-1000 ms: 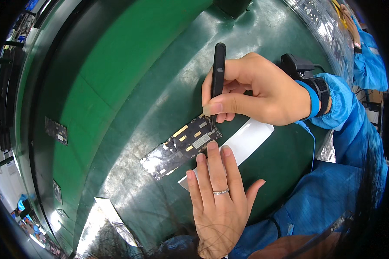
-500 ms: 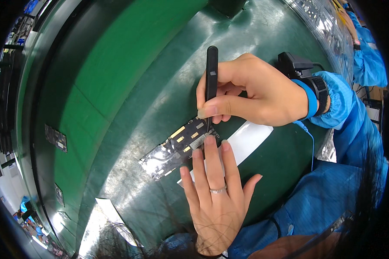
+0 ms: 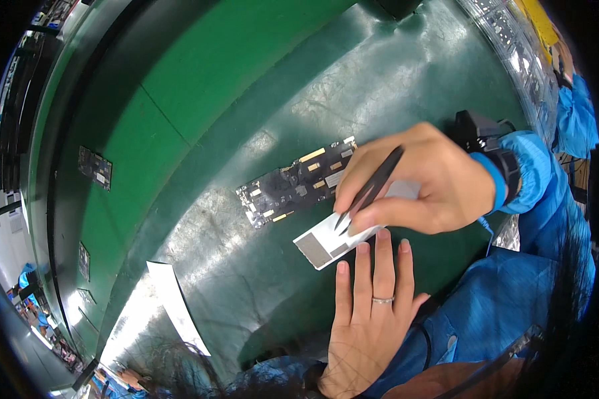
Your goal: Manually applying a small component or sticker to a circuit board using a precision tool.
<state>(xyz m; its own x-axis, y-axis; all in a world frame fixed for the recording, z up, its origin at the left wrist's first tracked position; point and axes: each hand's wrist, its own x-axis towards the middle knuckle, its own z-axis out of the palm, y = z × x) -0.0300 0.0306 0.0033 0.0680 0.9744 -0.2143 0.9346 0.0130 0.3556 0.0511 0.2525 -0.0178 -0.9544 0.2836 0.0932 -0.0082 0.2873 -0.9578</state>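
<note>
Black tweezers are held in my right hand, their two tips slightly apart over a white strip. The strip carries a dark grey rectangle at its left end and a smaller grey patch beside it. Flat on the table lies my left hand, fingers spread, with fingertips at the strip's near edge. Beyond the strip rests a long black circuit board with gold and silver parts; my right hand hides its right end. Whether the tweezers grip anything is too small to tell.
A second white strip lies at the lower left of the table. Small boards sit on the green band at left. Clear plastic trays line the far right, near another person's blue sleeve. A blue cord hangs by my right wrist.
My right hand has moved the tweezers from the circuit board to the white strip and tilted them. My left hand has shifted right, off the board's edge. The view has shifted a little too.
</note>
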